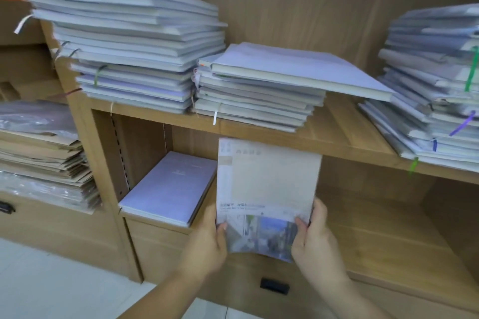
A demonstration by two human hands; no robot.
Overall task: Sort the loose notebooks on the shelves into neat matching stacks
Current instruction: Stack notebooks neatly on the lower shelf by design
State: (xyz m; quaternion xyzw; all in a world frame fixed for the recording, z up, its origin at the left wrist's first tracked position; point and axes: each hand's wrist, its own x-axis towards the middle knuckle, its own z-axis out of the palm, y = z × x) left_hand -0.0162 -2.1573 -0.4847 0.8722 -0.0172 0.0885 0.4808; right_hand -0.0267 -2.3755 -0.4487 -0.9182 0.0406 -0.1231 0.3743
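Grip: left hand [207,243] and right hand [316,243] clamp beige notebook [267,184].
Done, apparently: lavender pile [168,186], nine o'clock.
Left: ragged upper stacks [134,59].

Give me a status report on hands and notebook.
Both grip: left hand, right hand, on beige notebook lower corners. It stands upright before lower shelf. Beside it, purple notebook lies left.

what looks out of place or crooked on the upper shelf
The top notebook on the middle stack lies skewed, its right corner jutting well past the pile. The tall left stack fans out unevenly.
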